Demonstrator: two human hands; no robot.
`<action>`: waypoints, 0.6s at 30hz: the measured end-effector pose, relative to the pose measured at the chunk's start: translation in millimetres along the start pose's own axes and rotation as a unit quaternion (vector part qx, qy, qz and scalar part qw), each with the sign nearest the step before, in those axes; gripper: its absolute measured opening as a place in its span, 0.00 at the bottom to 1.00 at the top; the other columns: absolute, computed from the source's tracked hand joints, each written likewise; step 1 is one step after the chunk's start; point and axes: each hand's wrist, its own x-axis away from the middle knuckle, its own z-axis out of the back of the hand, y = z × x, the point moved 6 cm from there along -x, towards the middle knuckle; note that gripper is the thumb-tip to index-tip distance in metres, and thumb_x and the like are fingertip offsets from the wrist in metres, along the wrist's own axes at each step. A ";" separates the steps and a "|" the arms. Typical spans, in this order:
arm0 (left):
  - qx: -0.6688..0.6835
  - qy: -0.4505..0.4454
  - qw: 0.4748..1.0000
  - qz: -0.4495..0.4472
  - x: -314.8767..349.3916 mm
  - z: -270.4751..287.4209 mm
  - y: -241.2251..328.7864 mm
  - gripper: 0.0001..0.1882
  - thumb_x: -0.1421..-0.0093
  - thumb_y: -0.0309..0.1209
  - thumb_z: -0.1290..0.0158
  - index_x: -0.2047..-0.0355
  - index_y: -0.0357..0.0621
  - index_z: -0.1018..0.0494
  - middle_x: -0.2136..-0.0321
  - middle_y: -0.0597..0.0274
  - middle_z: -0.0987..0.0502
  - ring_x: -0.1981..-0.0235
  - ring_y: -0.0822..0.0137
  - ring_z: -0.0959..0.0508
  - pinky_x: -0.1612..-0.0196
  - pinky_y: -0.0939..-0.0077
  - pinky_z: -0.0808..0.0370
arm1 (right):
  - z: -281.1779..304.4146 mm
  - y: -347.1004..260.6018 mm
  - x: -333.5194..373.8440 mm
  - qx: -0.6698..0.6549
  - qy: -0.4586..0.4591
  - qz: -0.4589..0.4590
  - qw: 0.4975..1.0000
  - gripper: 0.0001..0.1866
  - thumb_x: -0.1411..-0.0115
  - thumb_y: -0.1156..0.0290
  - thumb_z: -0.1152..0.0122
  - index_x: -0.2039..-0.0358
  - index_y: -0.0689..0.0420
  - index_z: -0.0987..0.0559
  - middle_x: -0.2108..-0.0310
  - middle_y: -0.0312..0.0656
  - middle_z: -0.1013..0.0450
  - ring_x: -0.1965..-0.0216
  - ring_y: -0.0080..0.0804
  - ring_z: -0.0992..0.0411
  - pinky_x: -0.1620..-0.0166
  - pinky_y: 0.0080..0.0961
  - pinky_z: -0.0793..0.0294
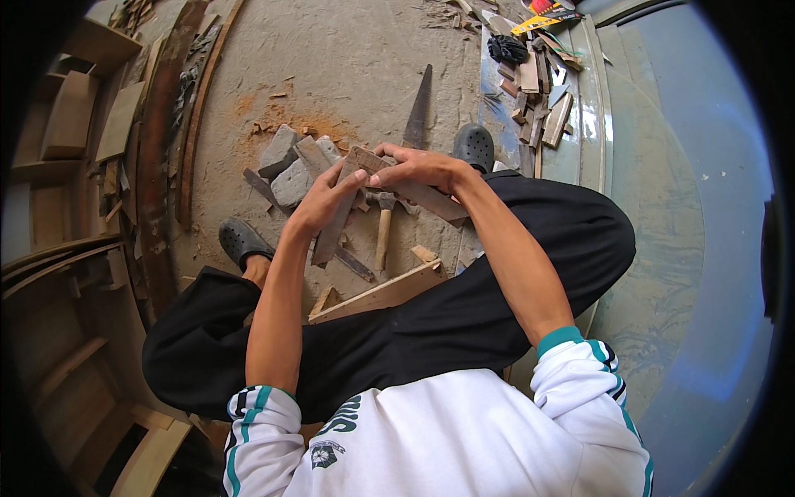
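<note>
In front of me, two wooden strips meet at an angle like an upside-down V. My left hand (325, 201) grips the left strip (333, 232) near the corner, thumb toward the joint. My right hand (424, 169) closes round the right strip (440, 205), its thumb also at the corner. Below the strips lies a hammer (383, 238), wooden handle toward me, its head partly hidden by the right strip. Just beyond the left hand are grey stone blocks (291, 184) with a short wood piece (313, 155) against them. A saw blade (420, 108) points away beyond the right hand.
A wooden board with end blocks (381, 291) lies by my lap. Scrap wood (537, 79) and a black bundle (507, 50) lie at the far right, beside a glass-like sheet (662, 199). Wooden cabinet frames (70, 356) and long planks (161, 166) stand left.
</note>
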 end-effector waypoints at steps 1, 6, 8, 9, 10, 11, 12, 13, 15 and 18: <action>0.001 0.002 1.000 0.001 -0.1 0.0 -0.4 0.27 0.36 0.53 0.43 0.48 0.46 0.29 0.72 0.67 0.27 0.74 0.75 0.27 0.75 0.78 0.29 | 0.3 0.9 -1.1 0.001 0.000 0.001 1.000 0.42 0.49 0.45 0.29 0.38 0.49 0.33 0.49 0.47 0.27 0.50 0.34 0.26 0.50 0.29 0.25; 0.007 0.001 1.000 0.002 -3.3 2.4 -6.3 0.26 0.36 0.52 0.44 0.49 0.46 0.29 0.72 0.68 0.27 0.73 0.75 0.27 0.75 0.78 0.29 | 2.0 4.4 -5.8 0.008 0.007 0.010 1.000 0.42 0.49 0.45 0.28 0.37 0.49 0.34 0.48 0.47 0.27 0.49 0.35 0.27 0.49 0.29 0.26; 0.007 0.005 1.000 -0.002 -4.8 2.6 -7.5 0.26 0.36 0.52 0.44 0.49 0.46 0.29 0.72 0.67 0.27 0.73 0.75 0.27 0.75 0.78 0.29 | 3.0 6.5 -7.9 0.001 -0.002 0.005 1.000 0.42 0.48 0.46 0.28 0.37 0.49 0.34 0.48 0.47 0.27 0.49 0.35 0.27 0.49 0.30 0.26; 0.006 0.007 1.000 -0.004 -4.7 2.8 -7.6 0.25 0.36 0.51 0.44 0.49 0.46 0.29 0.72 0.67 0.27 0.73 0.74 0.27 0.75 0.78 0.29 | 2.3 6.1 -8.4 -0.003 -0.006 0.003 1.000 0.41 0.48 0.46 0.28 0.38 0.49 0.34 0.48 0.47 0.27 0.49 0.35 0.27 0.49 0.30 0.26; 0.005 0.007 1.000 -0.002 -4.6 3.2 -8.0 0.25 0.36 0.51 0.44 0.49 0.46 0.29 0.72 0.67 0.27 0.74 0.74 0.27 0.76 0.78 0.29 | 2.1 5.3 -8.0 -0.003 -0.006 0.005 1.000 0.41 0.48 0.47 0.28 0.38 0.49 0.33 0.49 0.47 0.27 0.49 0.34 0.27 0.49 0.30 0.26; 0.005 0.008 1.000 0.001 -4.4 3.8 -8.4 0.25 0.36 0.51 0.44 0.49 0.46 0.29 0.72 0.67 0.27 0.74 0.74 0.27 0.76 0.78 0.29 | 1.8 4.2 -7.1 -0.003 -0.005 0.006 1.000 0.40 0.47 0.47 0.28 0.38 0.49 0.33 0.49 0.47 0.27 0.49 0.34 0.27 0.49 0.29 0.26; 0.004 0.008 1.000 0.003 -4.3 4.2 -8.4 0.25 0.36 0.51 0.44 0.50 0.46 0.30 0.72 0.67 0.27 0.74 0.74 0.27 0.76 0.78 0.29 | 1.4 2.9 -6.2 -0.004 -0.004 0.007 1.000 0.40 0.47 0.47 0.28 0.39 0.49 0.33 0.49 0.47 0.27 0.49 0.34 0.27 0.50 0.29 0.26; 0.002 0.007 1.000 0.000 -5.1 4.9 -8.7 0.25 0.36 0.52 0.44 0.50 0.46 0.30 0.73 0.67 0.27 0.74 0.74 0.27 0.76 0.78 0.29 | 1.6 2.8 -6.6 -0.003 -0.003 0.012 1.000 0.39 0.47 0.47 0.28 0.39 0.49 0.33 0.49 0.47 0.27 0.50 0.34 0.27 0.50 0.29 0.26; -0.001 0.006 1.000 -0.005 -6.6 5.6 -9.2 0.25 0.36 0.52 0.44 0.51 0.46 0.30 0.73 0.66 0.27 0.75 0.74 0.27 0.76 0.77 0.29 | 1.6 2.9 -7.6 -0.003 0.000 0.020 1.000 0.39 0.47 0.48 0.28 0.40 0.49 0.32 0.50 0.47 0.27 0.51 0.34 0.27 0.51 0.29 0.25; -0.002 0.006 1.000 -0.007 -6.8 5.2 -8.3 0.25 0.37 0.52 0.43 0.51 0.46 0.30 0.73 0.66 0.27 0.75 0.74 0.27 0.76 0.77 0.29 | 0.8 1.6 -5.7 -0.015 0.001 0.021 1.000 0.38 0.47 0.48 0.28 0.40 0.48 0.32 0.51 0.47 0.26 0.51 0.33 0.26 0.51 0.29 0.25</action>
